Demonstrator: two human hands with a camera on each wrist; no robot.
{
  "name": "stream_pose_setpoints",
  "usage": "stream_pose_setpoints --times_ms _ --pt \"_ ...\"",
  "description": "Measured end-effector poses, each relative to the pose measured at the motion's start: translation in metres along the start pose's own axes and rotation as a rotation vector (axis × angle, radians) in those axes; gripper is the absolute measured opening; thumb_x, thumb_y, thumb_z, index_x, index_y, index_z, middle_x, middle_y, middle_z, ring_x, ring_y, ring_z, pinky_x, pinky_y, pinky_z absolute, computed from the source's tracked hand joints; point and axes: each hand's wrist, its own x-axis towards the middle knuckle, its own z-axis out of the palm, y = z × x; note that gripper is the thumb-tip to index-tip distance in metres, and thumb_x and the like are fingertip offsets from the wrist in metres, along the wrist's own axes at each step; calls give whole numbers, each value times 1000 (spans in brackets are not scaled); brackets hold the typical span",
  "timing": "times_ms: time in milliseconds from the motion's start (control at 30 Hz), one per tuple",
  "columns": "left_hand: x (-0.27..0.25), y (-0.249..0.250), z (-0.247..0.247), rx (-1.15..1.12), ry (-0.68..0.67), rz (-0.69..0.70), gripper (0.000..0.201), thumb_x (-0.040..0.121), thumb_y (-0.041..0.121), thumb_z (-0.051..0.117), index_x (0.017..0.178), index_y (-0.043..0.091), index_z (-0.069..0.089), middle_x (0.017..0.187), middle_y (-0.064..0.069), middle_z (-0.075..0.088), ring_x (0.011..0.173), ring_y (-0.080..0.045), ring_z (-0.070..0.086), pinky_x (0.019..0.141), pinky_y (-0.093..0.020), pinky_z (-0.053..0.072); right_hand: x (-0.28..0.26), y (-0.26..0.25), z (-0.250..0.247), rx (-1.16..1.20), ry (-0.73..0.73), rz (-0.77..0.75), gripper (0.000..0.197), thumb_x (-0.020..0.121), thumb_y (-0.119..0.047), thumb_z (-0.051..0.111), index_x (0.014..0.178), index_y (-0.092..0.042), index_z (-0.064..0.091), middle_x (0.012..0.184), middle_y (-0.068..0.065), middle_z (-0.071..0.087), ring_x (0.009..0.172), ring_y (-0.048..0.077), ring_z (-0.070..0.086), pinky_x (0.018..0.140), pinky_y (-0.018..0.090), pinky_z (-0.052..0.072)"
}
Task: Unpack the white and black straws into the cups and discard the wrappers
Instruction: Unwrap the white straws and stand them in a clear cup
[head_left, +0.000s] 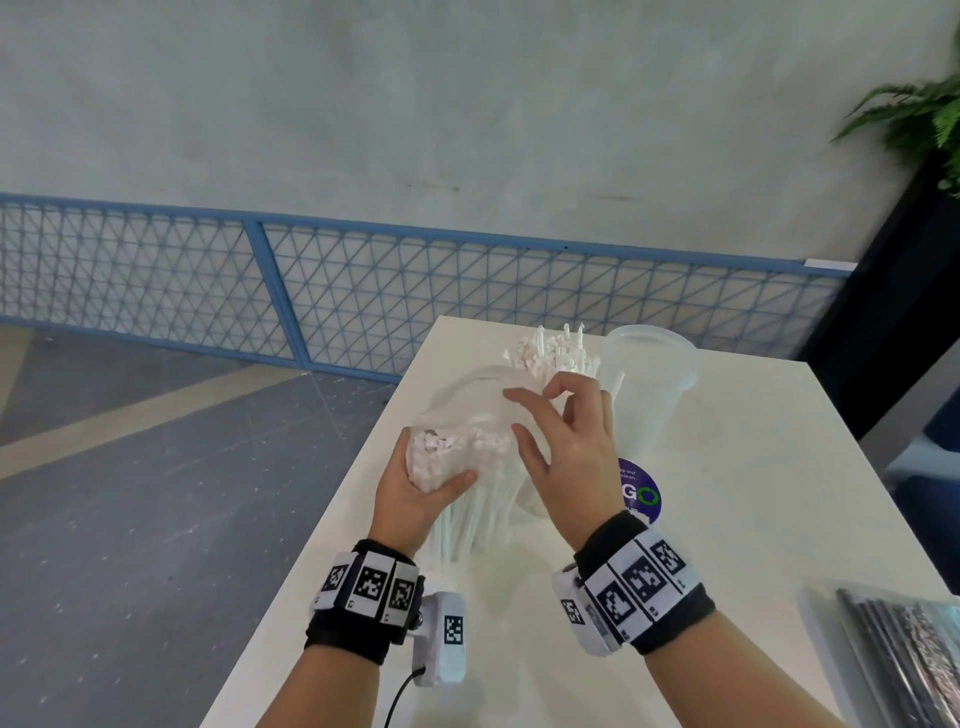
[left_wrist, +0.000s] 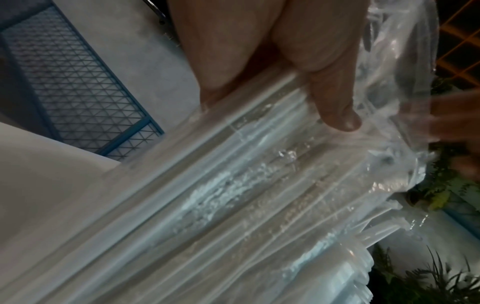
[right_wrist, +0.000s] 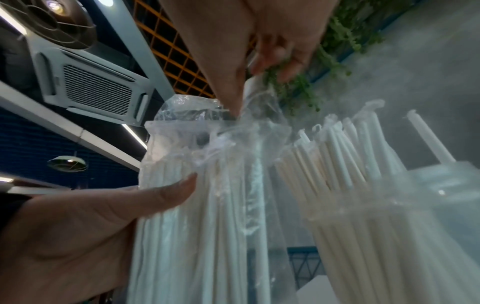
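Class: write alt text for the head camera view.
A left hand grips a wrapped bundle of white straws on a white table while the right hand reaches over it. Behind stands a clear cup holding white straws.

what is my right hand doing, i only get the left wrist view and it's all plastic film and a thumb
Observer: The right hand has one fingertip at the open mouth of the clear wrapper. I cannot tell whether it pinches the film.
Operator: any straws in a cup yet
Observer: Yes. Right beside the pack of white straws that your left hand grips, a clear cup holds a bundle of unwrapped white straws standing upright.
Operator: and the black ones
Observer: The pack of black straws lies still wrapped at the near right edge of the table.
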Motion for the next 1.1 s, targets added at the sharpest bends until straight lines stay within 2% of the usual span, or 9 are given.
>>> stream_pose_setpoints --times_ms 133,300,467,600,700,767,833,933,1100 --pt "0 -2 -1 5 -4 -2 49 57 19 83 97 30 56 97 5 66 93 -8 64 83 -27 53 5 1 9 24 -153 -194 25 79 0 59 100 -8 69 91 5 63 81 18 53 72 23 49" --pt "1 -2 -2 17 26 22 43 69 -2 77 96 24 56 92 10 65 84 5 63 73 -10 48 8 12 10 -210 -579 85 25 96 -13 43 111 -11 63 103 8 67 95 26 61 84 32 44" --pt "4 -6 -9 13 31 -2 50 64 7 82 92 37 55 96 8 64 88 4 62 82 -18 49 18 8 1 253 -749 237 33 89 -22 59 122 -15 60 116 -1 66 81 2 58 75 4 37" --pt "6 -9 -13 -7 41 -20 48 57 31 79 99 38 57 106 1 66 102 -15 63 89 -32 49 14 10 4 434 -793 279 42 85 -25 66 125 -17 57 116 -3 66 75 -1 58 76 1 40" --pt "6 -10 -13 6 52 -23 45 59 27 76 98 36 54 101 7 64 98 -10 62 86 -24 48 10 10 5 460 -809 333 44 89 -22 61 131 -20 51 110 -6 67 71 -3 61 73 -1 39" --pt "6 -9 -12 13 39 -26 44 61 28 75 96 40 51 97 13 63 91 5 61 80 -14 48 8 8 5 461 -907 338 51 91 -24 58 139 -22 41 88 -23 64 93 2 66 77 0 38" --pt "6 -9 -14 50 3 -40 43 69 19 73 97 42 49 97 15 62 86 13 59 77 -11 46 6 6 7 460 -1000 325 61 91 -25 57 145 -24 28 78 -23 64 117 6 57 87 8 37" --pt "7 -11 -17 60 -84 -94 46 69 22 73 106 37 50 106 9 64 98 2 62 84 -21 47 3 10 13 413 -915 330 56 93 -27 55 144 -25 32 108 5 69 107 9 61 86 14 37" --pt "4 -17 -23 44 -135 -137 61 73 11 73 128 16 47 122 -4 63 113 -11 60 90 -19 50 0 10 19 369 -626 255 34 94 -23 52 127 -16 56 104 3 65 78 6 52 72 4 37"
